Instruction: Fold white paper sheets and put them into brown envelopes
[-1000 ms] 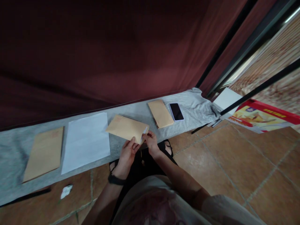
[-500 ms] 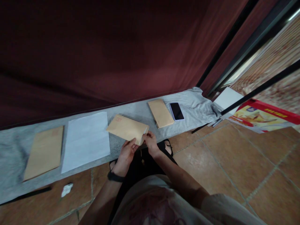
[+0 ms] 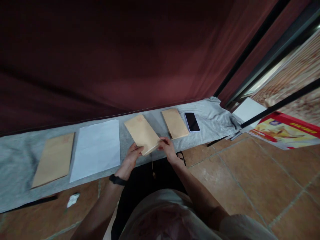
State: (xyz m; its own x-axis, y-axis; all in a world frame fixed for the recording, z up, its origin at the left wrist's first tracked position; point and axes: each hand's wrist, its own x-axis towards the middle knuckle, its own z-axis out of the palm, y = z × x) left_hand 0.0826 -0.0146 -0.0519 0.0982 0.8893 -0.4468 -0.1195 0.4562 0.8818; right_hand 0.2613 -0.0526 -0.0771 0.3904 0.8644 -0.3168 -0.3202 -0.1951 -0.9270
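Between my two hands is a brown paper envelope (image 3: 142, 133), tilted, its near end toward me. My left hand (image 3: 133, 154) grips its lower left corner, thumb on top. At the lower right corner, the fingers of my right hand (image 3: 166, 146) pinch the edge. A second brown envelope (image 3: 175, 123) lies to the right of it on the grey cloth. White paper sheets (image 3: 96, 150) lie flat to the left, and beyond them is another brown envelope (image 3: 53, 160).
A phone (image 3: 192, 122) with a dark screen rests right of the envelopes. Grey cloth (image 3: 212, 115) covers the narrow bench, which backs onto a dark red curtain (image 3: 140, 60). A red and yellow printed box (image 3: 287, 131) stands at the right; a crumpled white scrap (image 3: 73, 200) is on the tiled floor.
The held envelope has turned clockwise, so its far end points more toward the curtain. My hands have moved slightly apart, and the view has shifted a little.
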